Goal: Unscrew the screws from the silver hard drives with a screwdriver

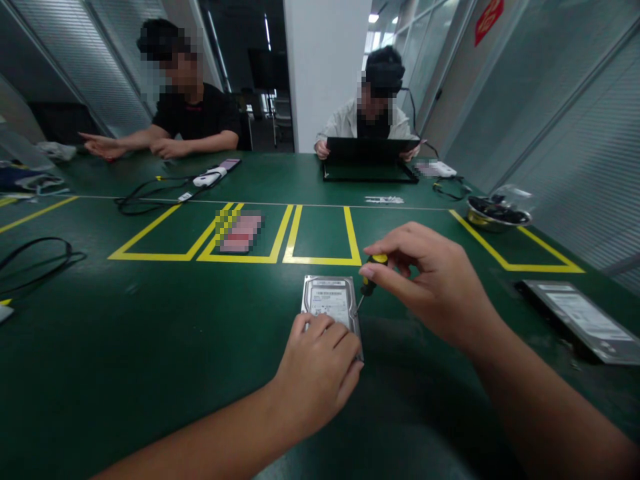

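Observation:
A silver hard drive with a white label (330,297) lies on the green table in front of me. My left hand (325,360) rests over its near part, fingers curled round it, hiding that end. Between the thumb and fingers of my right hand (425,280) is a small black and yellow screwdriver (369,283). Its shaft slants down to the left, and the tip meets the drive's right edge. A second, larger-looking drive (583,320) lies on the table at the right, touched by neither hand.
Yellow tape outlines (323,261) mark the green table (150,347). Beyond are a phone (243,233), black cables (145,193) and a metal bowl of dark items (499,215). Two people sit across; one holds a black panel (370,157). Another cable (40,243) lies left.

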`<state>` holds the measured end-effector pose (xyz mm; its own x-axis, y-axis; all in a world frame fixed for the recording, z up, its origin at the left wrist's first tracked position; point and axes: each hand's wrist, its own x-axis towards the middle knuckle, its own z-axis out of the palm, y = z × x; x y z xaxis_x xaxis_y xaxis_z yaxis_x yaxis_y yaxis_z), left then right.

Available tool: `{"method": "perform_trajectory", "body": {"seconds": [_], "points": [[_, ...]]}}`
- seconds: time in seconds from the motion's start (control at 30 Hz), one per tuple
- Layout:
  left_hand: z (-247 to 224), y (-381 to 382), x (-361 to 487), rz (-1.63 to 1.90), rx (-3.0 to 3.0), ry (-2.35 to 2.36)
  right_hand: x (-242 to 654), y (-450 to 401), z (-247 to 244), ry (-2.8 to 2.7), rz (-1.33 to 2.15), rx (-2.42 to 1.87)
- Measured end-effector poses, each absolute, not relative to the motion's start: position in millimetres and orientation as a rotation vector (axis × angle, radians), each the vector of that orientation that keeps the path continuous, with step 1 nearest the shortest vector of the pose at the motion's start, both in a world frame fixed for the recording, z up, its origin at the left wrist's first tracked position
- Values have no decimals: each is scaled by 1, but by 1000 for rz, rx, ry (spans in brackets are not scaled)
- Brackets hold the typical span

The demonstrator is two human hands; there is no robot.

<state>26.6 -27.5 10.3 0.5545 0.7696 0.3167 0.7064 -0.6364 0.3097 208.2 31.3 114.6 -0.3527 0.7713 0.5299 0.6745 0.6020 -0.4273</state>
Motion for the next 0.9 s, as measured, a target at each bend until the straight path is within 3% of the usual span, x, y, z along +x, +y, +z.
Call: {"method": "perform_trajectory", "body": {"seconds": [0.37,0.9], "points": [[10,-28,27,659,2636,1258,217,32,122,-2178,288,-1061],[10,-27,27,648,2649,1265,207,33,109,-2120,117,-1028]]}}
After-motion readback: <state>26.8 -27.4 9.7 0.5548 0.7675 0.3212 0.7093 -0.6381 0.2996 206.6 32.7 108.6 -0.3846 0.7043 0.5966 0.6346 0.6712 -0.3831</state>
